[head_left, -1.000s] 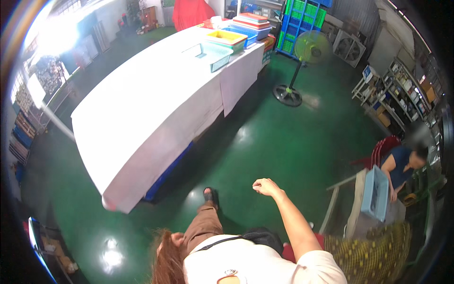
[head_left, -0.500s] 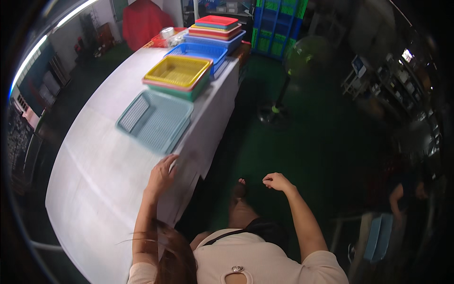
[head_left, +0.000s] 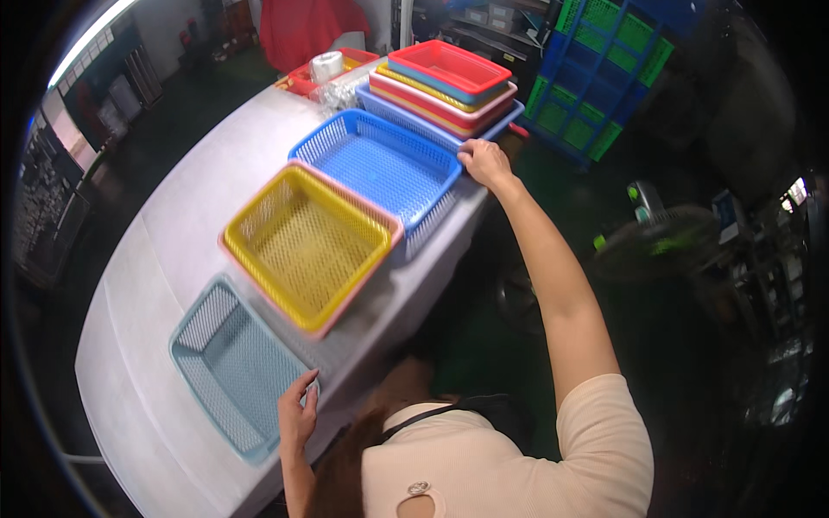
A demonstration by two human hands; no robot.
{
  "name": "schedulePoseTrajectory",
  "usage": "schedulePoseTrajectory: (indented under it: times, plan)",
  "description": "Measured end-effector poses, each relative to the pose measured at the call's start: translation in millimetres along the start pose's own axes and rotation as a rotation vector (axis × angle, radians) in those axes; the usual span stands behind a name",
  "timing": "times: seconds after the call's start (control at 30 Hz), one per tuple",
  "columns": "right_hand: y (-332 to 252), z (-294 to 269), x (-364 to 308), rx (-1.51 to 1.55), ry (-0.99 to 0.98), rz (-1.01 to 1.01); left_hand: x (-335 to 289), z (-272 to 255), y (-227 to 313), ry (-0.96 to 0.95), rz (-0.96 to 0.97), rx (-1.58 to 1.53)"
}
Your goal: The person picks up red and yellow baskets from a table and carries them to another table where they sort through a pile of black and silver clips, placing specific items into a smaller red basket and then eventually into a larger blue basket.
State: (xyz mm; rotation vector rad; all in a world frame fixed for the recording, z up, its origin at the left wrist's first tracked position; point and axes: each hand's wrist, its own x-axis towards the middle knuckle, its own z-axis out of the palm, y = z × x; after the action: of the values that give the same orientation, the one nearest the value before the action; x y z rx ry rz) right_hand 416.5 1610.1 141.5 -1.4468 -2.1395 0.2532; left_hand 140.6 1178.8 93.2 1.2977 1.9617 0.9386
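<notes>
My right hand (head_left: 487,163) reaches far forward, its fingers curled at the right corner of a blue plastic basket (head_left: 376,168) and seemingly pinching the rim. My left hand (head_left: 298,413) is beside the near right edge of a grey-blue basket (head_left: 237,375), thumb and fingers apart. Whether it touches that rim I cannot tell. Between these two baskets sits a yellow basket (head_left: 311,246), nested in a pink one (head_left: 231,250). All of them rest on a white-covered table (head_left: 142,285).
Behind the blue basket, a stack of baskets topped by a red one (head_left: 449,67) stands at the table's end. A white roll (head_left: 326,66) lies in a red tray (head_left: 357,57). A standing fan (head_left: 656,237) is to the right, with blue-green crates (head_left: 587,78) beyond.
I have come closer to the baskets. My right hand has gone from low over the floor up to the blue basket's corner. My left hand is now alongside the grey-blue basket.
</notes>
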Motion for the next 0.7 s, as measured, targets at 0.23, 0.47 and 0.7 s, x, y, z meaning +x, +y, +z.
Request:
schedulePoseTrajectory:
  times: [0.23, 0.47, 0.7]
  plan:
    - [46.3, 31.2, 173.1, -0.272, 0.003, 0.064, 113.5, 51.3, 130.7, 0.080, 0.022, 0.022]
    - [73.3, 45.2, 229.1, -0.231, -0.306, 0.112, 98.2, 100.5, 142.4, 0.306, -0.202, 0.101]
    - [54.7, 22.5, 266.1, -0.362, -0.234, -0.026, 53.4, 143.1, 141.9, 0.567, -0.385, 0.029]
